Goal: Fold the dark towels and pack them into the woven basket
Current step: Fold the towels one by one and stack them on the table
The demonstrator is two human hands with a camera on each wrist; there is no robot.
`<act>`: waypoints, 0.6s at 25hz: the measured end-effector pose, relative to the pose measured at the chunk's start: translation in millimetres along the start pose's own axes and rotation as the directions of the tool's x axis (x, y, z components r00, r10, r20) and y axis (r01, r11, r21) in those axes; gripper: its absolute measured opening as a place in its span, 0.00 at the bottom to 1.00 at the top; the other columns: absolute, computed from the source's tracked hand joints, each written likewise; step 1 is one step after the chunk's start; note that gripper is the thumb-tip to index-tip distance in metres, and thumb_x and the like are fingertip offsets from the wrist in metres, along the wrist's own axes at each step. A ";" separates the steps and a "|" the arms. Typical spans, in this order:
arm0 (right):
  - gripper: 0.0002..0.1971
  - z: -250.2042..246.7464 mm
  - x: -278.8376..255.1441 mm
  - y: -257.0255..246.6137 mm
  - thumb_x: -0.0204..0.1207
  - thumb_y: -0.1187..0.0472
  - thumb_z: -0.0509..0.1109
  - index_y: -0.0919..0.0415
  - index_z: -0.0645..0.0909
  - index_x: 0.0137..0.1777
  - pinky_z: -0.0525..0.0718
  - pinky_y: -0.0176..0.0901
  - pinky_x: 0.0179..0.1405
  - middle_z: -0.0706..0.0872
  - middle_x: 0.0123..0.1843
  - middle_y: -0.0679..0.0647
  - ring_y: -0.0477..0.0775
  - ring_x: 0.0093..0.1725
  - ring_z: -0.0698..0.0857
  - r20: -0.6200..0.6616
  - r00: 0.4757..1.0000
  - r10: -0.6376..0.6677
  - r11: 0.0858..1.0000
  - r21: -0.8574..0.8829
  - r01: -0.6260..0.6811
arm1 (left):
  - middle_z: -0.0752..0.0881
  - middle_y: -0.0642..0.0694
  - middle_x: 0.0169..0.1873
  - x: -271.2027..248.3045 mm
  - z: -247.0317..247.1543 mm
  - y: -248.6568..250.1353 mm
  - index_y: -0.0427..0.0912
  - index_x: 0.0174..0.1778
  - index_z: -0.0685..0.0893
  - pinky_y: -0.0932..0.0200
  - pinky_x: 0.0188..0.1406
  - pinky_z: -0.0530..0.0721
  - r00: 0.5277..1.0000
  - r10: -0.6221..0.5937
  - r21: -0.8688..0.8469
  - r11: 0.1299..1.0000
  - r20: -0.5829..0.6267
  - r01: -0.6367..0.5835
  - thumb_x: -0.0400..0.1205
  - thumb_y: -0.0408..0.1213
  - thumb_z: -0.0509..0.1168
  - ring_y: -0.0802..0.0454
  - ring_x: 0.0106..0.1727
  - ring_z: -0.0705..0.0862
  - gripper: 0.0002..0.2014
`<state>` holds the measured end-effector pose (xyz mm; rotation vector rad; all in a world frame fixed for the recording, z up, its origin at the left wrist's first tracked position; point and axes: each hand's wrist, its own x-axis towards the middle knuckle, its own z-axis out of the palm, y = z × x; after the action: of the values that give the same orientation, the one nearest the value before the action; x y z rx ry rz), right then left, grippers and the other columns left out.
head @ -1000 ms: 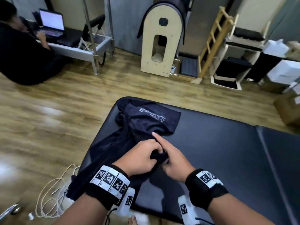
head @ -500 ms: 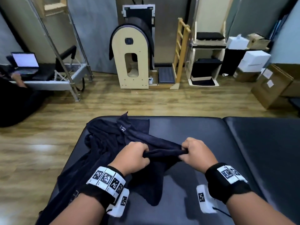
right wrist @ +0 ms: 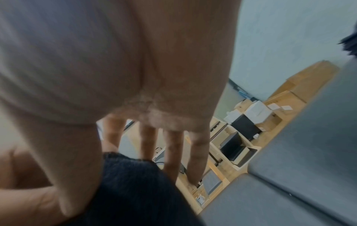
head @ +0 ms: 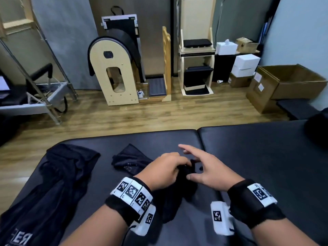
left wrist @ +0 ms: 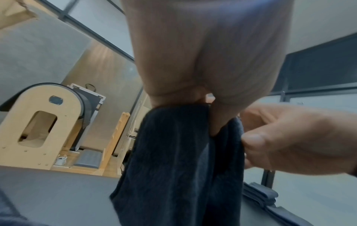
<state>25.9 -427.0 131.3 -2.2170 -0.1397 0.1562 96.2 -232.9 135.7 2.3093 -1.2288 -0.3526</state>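
Note:
My left hand point(head: 165, 172) grips a bunched dark towel point(head: 177, 197) over the black padded table point(head: 248, 157). The cloth trails left into a crumpled end point(head: 131, 161) and sags toward me. In the left wrist view the towel point(left wrist: 173, 160) hangs from the curled fingers. My right hand point(head: 204, 167) is just right of it with its fingers spread and straight, and its thumb point(head: 190, 177) rests against the cloth. In the right wrist view the fingers point(right wrist: 173, 152) point away from the towel point(right wrist: 131, 191). A second dark towel point(head: 67, 176) lies rumpled at the table's left end. The woven basket is out of view.
Wooden floor lies beyond the table. An arched wooden barrel point(head: 115, 71), a wooden chair unit point(head: 196, 63), white boxes point(head: 245, 65) and an open cardboard box point(head: 287, 82) line the wall. A metal frame point(head: 40, 96) stands at left. Something dark sits at the table's far right edge point(head: 317, 129).
Both hands have moved right along the table with one towel, away from the other. My right hand has let go of its grip and spread its fingers. My left hand still holds on.

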 end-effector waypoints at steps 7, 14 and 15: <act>0.04 -15.7 1.3 17.1 0.75 0.55 0.78 0.43 0.90 0.42 0.81 0.38 0.44 0.89 0.36 0.39 0.39 0.39 0.86 0.009 1.000 -0.006 0.955 -0.296 0.008 | 0.90 0.48 0.46 -17.3 -9.5 -4.8 0.48 0.52 0.85 0.57 0.47 0.79 0.977 -0.213 0.145 0.966 -0.025 0.215 0.80 0.44 0.71 0.46 0.53 0.85 0.08; 0.02 -38.4 8.9 24.0 0.78 0.52 0.73 0.45 0.87 0.45 0.83 0.45 0.48 0.85 0.36 0.40 0.54 0.49 0.87 -0.153 0.983 0.104 0.862 -0.479 -0.166 | 0.83 0.56 0.33 -42.9 -52.0 -52.8 0.52 0.37 0.79 0.58 0.37 0.75 0.938 -0.348 0.093 0.933 -0.014 0.347 0.78 0.48 0.73 0.57 0.39 0.81 0.10; 0.01 -39.6 12.1 23.5 0.77 0.53 0.74 0.46 0.87 0.46 0.83 0.44 0.48 0.85 0.36 0.40 0.53 0.49 0.87 -0.135 0.984 0.115 0.847 -0.504 -0.168 | 0.82 0.56 0.32 -45.2 -57.5 -58.4 0.52 0.35 0.76 0.57 0.36 0.75 0.931 -0.363 0.067 0.929 -0.037 0.365 0.77 0.48 0.75 0.58 0.37 0.79 0.13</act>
<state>45.3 -470.3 135.7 -2.7698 0.0483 0.0951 137.2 -150.6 152.7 2.5969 -0.8056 -0.4112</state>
